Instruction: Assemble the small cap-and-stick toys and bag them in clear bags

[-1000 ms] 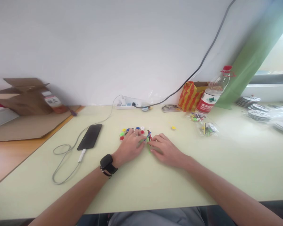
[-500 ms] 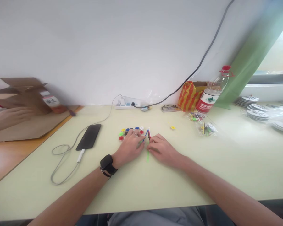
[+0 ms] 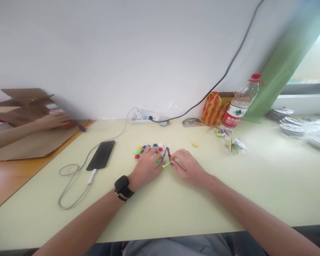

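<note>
My right hand [image 3: 188, 166] pinches a thin light-green plastic stick [image 3: 166, 164], which lies crosswise between my two hands. Behind it, a blue plastic stick [image 3: 164, 153] and a red-and-black stick [image 3: 169, 153] meet at the top in a narrow upturned V. The fingers of my left hand [image 3: 148, 163] close on the lower end of the blue stick, next to a small green piece [image 3: 159, 160]. Past my left fingers lie several small round plastic pieces, among them a red one [image 3: 137, 156] and a yellow one [image 3: 139, 147]; my hand hides some.
A black phone [image 3: 100, 155] on a charging cable lies left. Behind stand a power strip [image 3: 141, 117], glasses [image 3: 191, 122], a striped bag [image 3: 212, 110] and a large bottle [image 3: 236, 110]. Bagged parts [image 3: 233, 145] lie right. At far left another person's hand [image 3: 53, 120] touches a small bottle.
The green stick has swung from pointing toward me to lying crosswise, with my right hand shifted slightly right. The other person's hand has reached right to the small bottle.
</note>
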Demonstrator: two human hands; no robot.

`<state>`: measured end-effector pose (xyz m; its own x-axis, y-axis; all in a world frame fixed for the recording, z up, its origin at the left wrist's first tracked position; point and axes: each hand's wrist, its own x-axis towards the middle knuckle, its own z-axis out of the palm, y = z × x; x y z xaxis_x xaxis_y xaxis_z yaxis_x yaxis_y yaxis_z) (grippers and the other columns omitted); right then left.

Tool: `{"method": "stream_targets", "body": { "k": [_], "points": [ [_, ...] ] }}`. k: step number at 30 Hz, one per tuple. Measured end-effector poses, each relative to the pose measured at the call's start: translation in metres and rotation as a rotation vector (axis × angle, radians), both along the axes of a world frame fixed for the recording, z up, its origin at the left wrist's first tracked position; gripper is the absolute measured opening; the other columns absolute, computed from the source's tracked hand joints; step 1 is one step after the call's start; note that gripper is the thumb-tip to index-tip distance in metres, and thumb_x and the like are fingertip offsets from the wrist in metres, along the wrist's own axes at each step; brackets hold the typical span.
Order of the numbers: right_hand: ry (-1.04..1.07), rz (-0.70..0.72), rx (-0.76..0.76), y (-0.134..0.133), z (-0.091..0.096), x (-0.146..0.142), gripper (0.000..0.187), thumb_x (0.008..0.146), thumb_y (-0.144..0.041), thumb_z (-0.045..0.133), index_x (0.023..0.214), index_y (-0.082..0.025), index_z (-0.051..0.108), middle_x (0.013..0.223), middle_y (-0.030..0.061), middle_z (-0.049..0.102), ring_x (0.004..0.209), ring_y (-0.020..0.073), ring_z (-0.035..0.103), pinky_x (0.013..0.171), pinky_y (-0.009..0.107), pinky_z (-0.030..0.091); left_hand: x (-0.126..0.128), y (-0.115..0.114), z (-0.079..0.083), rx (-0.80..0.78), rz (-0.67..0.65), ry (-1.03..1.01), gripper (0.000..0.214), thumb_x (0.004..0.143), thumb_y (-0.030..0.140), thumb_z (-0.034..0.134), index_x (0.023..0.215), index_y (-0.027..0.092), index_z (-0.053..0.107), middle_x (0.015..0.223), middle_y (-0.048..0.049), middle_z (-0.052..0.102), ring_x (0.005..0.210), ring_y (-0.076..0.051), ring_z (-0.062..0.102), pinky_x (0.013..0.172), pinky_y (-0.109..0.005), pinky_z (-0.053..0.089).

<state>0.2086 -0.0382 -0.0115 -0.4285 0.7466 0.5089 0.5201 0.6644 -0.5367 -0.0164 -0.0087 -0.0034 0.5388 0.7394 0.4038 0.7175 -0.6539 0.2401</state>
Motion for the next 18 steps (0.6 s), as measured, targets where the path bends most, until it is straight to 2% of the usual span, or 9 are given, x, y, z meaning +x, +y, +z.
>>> {"method": "stream_targets", "body": {
  "k": [7,12,18],
  "points": [
    [-0.039,-0.011,-0.047,-0.005,0.006,-0.003,0.012,0.1,-0.016,0.046,0.096,-0.024,0.053,0.095,0.0031,0.068,0.09,0.0211,0.061,0.086,0.037,0.045,0.01,0.0,-0.004,0.022,0.103,-0.025,0.012,0.082,0.012,0.066,0.074,0.021,0.066,0.096,-0.0084,0.069,0.096,-0.029,0.054,0.081,-0.043,0.05],
    [-0.013,-0.046,-0.072,-0.004,0.004,-0.002,0.01,0.1,-0.017,0.046,0.097,-0.024,0.051,0.095,0.0025,0.067,0.089,0.0201,0.061,0.086,0.036,0.044,0.011,0.0,-0.004,0.106,0.155,0.019,0.01,0.079,0.013,0.068,0.075,0.021,0.067,0.095,-0.0076,0.071,0.095,-0.029,0.055,0.08,-0.044,0.048],
    [0.056,-0.202,-0.211,0.001,-0.003,0.002,0.009,0.102,-0.024,0.039,0.097,-0.025,0.047,0.083,-0.0011,0.06,0.068,0.017,0.052,0.063,0.029,0.039,0.009,0.001,-0.006,0.321,0.178,0.13,0.021,0.086,0.012,0.061,0.068,0.021,0.065,0.086,-0.0077,0.071,0.088,-0.027,0.056,0.074,-0.043,0.044]
  ]
}}
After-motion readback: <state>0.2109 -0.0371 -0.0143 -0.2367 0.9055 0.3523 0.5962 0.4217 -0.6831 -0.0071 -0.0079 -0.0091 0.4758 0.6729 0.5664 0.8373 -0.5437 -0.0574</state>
